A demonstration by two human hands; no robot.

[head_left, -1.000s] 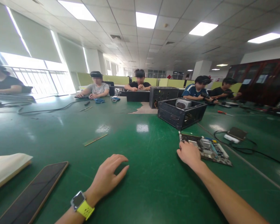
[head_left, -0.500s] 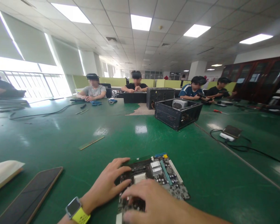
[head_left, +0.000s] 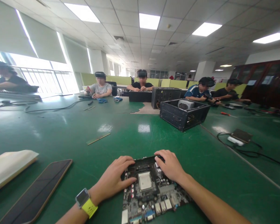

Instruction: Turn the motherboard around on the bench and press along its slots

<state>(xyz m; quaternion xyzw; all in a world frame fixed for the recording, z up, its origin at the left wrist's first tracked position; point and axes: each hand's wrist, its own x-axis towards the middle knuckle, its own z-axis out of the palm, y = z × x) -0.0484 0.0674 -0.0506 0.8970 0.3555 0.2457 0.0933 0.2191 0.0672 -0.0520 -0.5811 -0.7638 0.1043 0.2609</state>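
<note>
A motherboard [head_left: 162,189] lies on the green table before me, its port side toward me. A square pale processor [head_left: 145,181] sits in its socket near the middle. My left hand [head_left: 118,174], with a yellow-strapped watch [head_left: 86,202] on the wrist, grips the board's far left corner, thumb over the board and fingers along the edge. At the far right corner my right hand [head_left: 170,165] has its fingers curled over the edge and its thumb beside the light-coloured connectors. It covers part of the board there.
On the left lie a phone [head_left: 38,193] and a pale packet [head_left: 10,169]. A thin strip [head_left: 99,139] lies farther off. Open computer cases [head_left: 183,116] stand ahead. At right are a cabled device [head_left: 241,136] and a red screwdriver [head_left: 226,114]. Several people sit around the table.
My right hand has moved from over the board's near middle to its far right corner, uncovering the processor and ports. My left hand stays at the far left corner. The view has shifted left.
</note>
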